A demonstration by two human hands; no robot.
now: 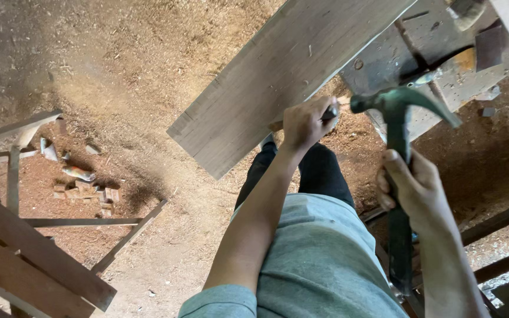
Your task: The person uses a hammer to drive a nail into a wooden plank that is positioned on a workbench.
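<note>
- Left hand (304, 122), fingers curled tight, pinches a thin dark tool (330, 113) against the edge of the plank (278, 76); what kind of tool, I cannot tell.
- Right hand (413, 188), at 4 o'clock from the left, is clenched round the hammer (400, 141) handle, head up beside the tool's tip.
- The plank slants from 1 to 8 o'clock over the sawdust floor (119, 70).
- A wooden frame (36, 253) lies at 8 o'clock.

sawdust floor (148, 70) bears wood scraps (86, 191).
</note>
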